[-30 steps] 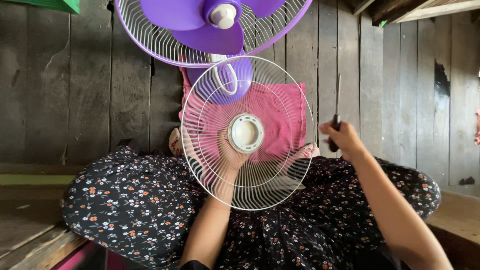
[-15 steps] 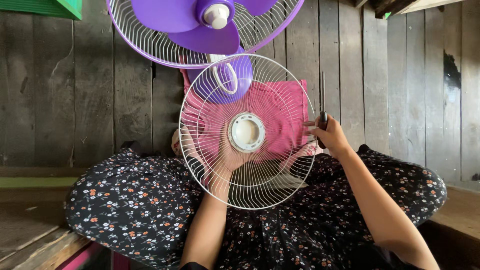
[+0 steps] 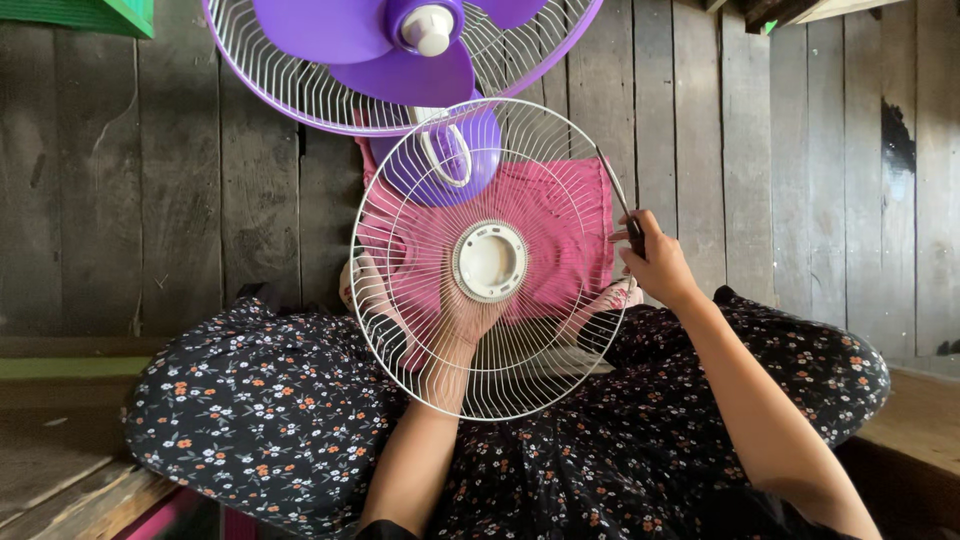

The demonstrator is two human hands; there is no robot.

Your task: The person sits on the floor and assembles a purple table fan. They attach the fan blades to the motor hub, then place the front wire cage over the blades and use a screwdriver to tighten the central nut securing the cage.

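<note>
A round white wire fan guard [image 3: 400, 250] with a white centre cap is held up over my lap. My left hand [image 3: 462, 318] is behind it, gripping it near the hub. My right hand [image 3: 655, 262] is at the guard's right rim, closed on a thin dark-handled tool [image 3: 622, 205] whose tip touches the rim. A fan with purple blades [image 3: 400, 60] and its rear white guard lies on the wooden floor just beyond.
A pink cloth [image 3: 560, 220] lies on the floor planks under the guard. My crossed legs in a dark flowered dress [image 3: 250, 420] fill the foreground. A green edge [image 3: 110, 15] shows at top left. Wooden ledges sit at both lower corners.
My right hand with the tool has moved left from open air to the guard's right rim. The guard stays held by my left hand.
</note>
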